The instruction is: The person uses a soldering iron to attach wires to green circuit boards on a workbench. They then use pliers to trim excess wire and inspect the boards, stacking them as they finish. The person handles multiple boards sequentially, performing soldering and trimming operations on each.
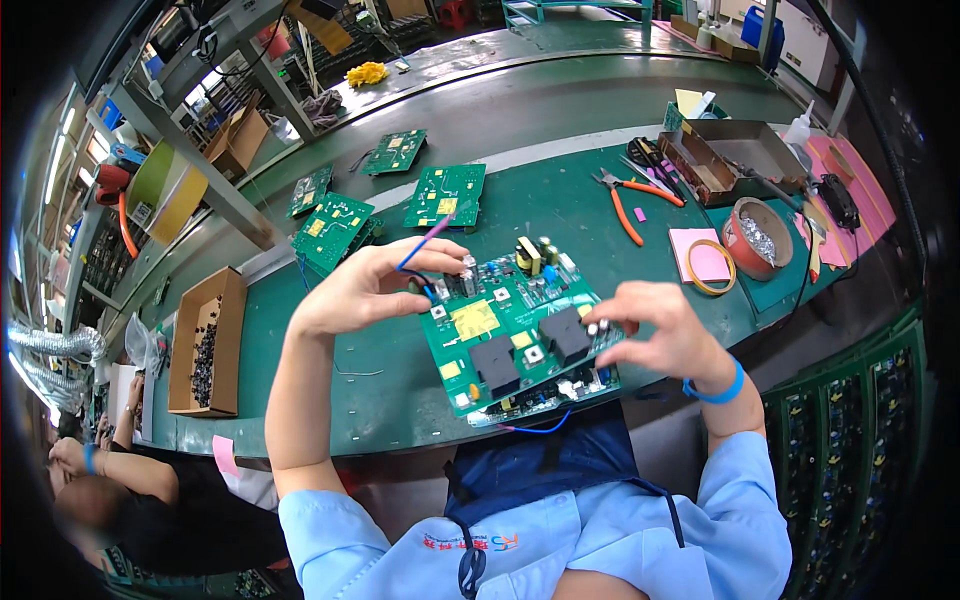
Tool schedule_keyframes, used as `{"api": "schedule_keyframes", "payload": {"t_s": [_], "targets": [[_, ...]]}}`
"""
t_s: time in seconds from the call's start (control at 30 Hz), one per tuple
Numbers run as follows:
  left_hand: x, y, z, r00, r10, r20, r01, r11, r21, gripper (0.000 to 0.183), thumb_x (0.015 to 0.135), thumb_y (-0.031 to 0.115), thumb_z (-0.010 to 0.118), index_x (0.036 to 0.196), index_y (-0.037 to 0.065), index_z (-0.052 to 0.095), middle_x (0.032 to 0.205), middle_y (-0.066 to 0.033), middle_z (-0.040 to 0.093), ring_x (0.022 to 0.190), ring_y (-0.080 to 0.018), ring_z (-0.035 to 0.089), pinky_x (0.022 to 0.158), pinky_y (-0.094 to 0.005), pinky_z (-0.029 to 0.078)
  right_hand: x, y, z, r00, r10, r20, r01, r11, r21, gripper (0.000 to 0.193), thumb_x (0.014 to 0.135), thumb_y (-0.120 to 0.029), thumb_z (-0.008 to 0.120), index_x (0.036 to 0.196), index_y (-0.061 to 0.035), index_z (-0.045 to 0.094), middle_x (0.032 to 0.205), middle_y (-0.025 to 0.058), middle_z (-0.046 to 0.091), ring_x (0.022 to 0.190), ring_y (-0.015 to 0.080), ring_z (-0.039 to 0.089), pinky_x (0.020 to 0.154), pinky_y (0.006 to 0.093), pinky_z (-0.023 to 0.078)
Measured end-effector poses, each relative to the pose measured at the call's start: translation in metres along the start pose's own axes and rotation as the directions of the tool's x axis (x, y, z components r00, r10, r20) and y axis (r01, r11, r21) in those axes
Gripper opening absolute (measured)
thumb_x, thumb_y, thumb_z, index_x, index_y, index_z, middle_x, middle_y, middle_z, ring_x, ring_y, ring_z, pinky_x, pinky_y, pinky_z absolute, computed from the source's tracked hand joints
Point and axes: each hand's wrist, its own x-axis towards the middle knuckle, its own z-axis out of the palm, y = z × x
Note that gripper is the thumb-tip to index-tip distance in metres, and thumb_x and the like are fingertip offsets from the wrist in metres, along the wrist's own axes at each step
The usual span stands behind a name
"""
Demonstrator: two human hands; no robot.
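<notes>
A green circuit board (pixel 516 314) is held tilted over the near edge of the bench. It carries black blocks, yellow patches and small upright parts, and a second board (pixel 535 402) shows beneath its lower edge. My left hand (pixel 385 285) pinches the board's upper left corner, beside a blue and purple wire (pixel 425 242). On the right edge, my right hand (pixel 655 325) is closed with thumb and fingertips around the board's side, near small cylindrical parts. A blue wire (pixel 545 430) hangs in a loop below the boards.
Several more circuit boards (pixel 445 195) lie beyond my left hand. Orange-handled pliers (pixel 635 205), a tape roll (pixel 712 268), a red round container (pixel 757 240) and a metal tray (pixel 730 160) occupy the right. A cardboard box (pixel 207 340) of small black parts stands left, near another person (pixel 130 480).
</notes>
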Motion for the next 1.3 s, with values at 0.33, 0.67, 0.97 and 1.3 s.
{"api": "schedule_keyframes", "payload": {"t_s": [0.33, 0.67, 0.97, 1.3], "targets": [[-0.002, -0.040, -0.004, 0.997, 0.054, -0.052, -0.066, 0.961, -0.269, 0.051, 0.064, 0.006, 0.061, 0.113, 0.004, 0.047, 0.119, -0.0086, 0.043, 0.112, -0.0198, 0.038, 0.096, -0.0311, 0.026, -0.013, -0.005, -0.014, 0.984, 0.007, 0.177, -0.017, 0.998, 0.054, 0.038, 0.060, -0.022, 0.071, 0.092, -0.0045, 0.058, 0.053, 0.0015, 0.042, 0.046, 0.0120, 0.040, 0.045, 0.0258, 0.034], [0.100, -0.173, -0.023, 0.673, -0.081, -0.735, 0.687, 0.438, 0.580, 0.047, 0.073, 0.028, 0.056, 0.111, 0.004, 0.045, 0.103, -0.0171, 0.053, 0.098, -0.0289, 0.050, 0.083, -0.0358, 0.039, 0.089, 0.127, 0.033, 0.880, 0.416, -0.230, -0.246, 0.812, 0.529, 0.012, 0.077, -0.011, 0.056, 0.082, -0.0001, 0.057, 0.067, -0.0028, 0.053, 0.059, 0.0029, 0.044, 0.051, 0.0172, 0.035], [0.104, -0.205, -0.061, 0.508, -0.631, -0.587, 0.725, 0.681, -0.104, 0.042, 0.070, 0.033, 0.061, 0.097, 0.001, 0.054, 0.084, -0.0098, 0.058, 0.075, -0.0192, 0.056, 0.063, -0.0317, 0.046, 0.067, 0.180, 0.074, 0.859, 0.461, -0.224, -0.416, 0.882, 0.221, 0.017, 0.072, -0.012, 0.057, 0.083, 0.0003, 0.057, 0.066, 0.0051, 0.057, 0.057, 0.0103, 0.052, 0.056, 0.0236, 0.044], [0.110, -0.196, -0.015, 0.638, -0.626, -0.449, 0.238, 0.715, -0.657, 0.033, 0.078, 0.016, 0.055, 0.108, 0.005, 0.049, 0.088, -0.0060, 0.058, 0.069, -0.0130, 0.057, 0.055, -0.0248, 0.048, 0.068, 0.178, 0.075, 0.806, 0.521, -0.283, -0.483, 0.854, 0.196, 0.040, 0.074, -0.018, 0.057, 0.107, 0.0021, 0.046, 0.091, 0.0135, 0.053, 0.074, 0.0154, 0.056, 0.064, 0.0274, 0.045]]}}
